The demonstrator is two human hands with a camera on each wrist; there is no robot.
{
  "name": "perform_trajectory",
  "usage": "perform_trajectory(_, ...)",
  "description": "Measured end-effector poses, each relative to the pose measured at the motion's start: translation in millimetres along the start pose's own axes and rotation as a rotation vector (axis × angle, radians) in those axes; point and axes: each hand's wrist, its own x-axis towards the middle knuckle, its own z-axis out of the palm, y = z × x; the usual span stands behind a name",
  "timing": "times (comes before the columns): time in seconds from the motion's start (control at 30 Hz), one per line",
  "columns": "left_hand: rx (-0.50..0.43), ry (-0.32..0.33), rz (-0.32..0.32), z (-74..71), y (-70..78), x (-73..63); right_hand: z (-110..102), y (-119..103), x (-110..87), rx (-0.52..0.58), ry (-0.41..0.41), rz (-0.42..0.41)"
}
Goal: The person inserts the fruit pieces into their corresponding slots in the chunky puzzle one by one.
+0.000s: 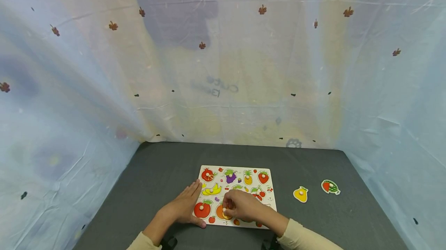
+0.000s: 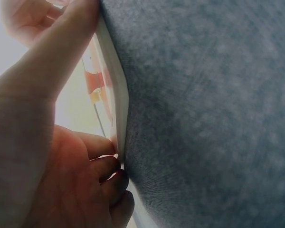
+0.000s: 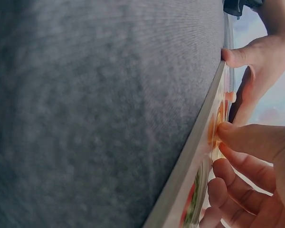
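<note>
A white wooden fruit puzzle board [image 1: 221, 180] lies on the dark table. My right hand [image 1: 244, 206] is over its lower middle, thumb and fingertips pinching the knob of an orange puzzle piece [image 1: 227, 216], which overlaps the printed orange. In the right wrist view, the thumb [image 3: 235, 135] and forefinger meet close above the board's face; the other fingers hang beside them. My left hand [image 1: 186, 205] rests along the board's left edge with fingers extended, the thumb at the near corner. In the left wrist view its fingertips [image 2: 115, 187] touch the board's edge.
To the right of the board lie a yellow pear piece [image 1: 301, 194] and a watermelon piece [image 1: 330, 187]. Seated in the board are the apple [image 1: 202, 210], bananas [image 1: 211, 190], grapes [image 1: 230, 176] and several other fruits. A patterned curtain [image 1: 237, 68] surrounds the table's back and sides.
</note>
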Motion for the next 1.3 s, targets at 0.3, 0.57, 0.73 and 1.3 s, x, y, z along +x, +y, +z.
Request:
perform_trajectory(0.3, 0.011, -0.003, 0.006, 0.3, 0.3, 0.6, -4, 1, -6.4, 0.041, 0.009, 0.005)
perform_trajectory(0.57, 0.06, 0.003, -0.014, 1.1, 2.8, 0.4, -5, 2, -11.6, 0.065, 0.012, 0.015)
perform_trajectory(0.73, 0.049, -0.001, -0.014, 1.7, 1.3, 0.7, -7, 6, -16.1, 0.078, 0.025, 0.018)
perform_trajectory(1.3, 0.034, 0.009, -0.013, 1.2, 3.0, 0.0, -20, 22, -31.4, 0.182, 0.071, 0.011)
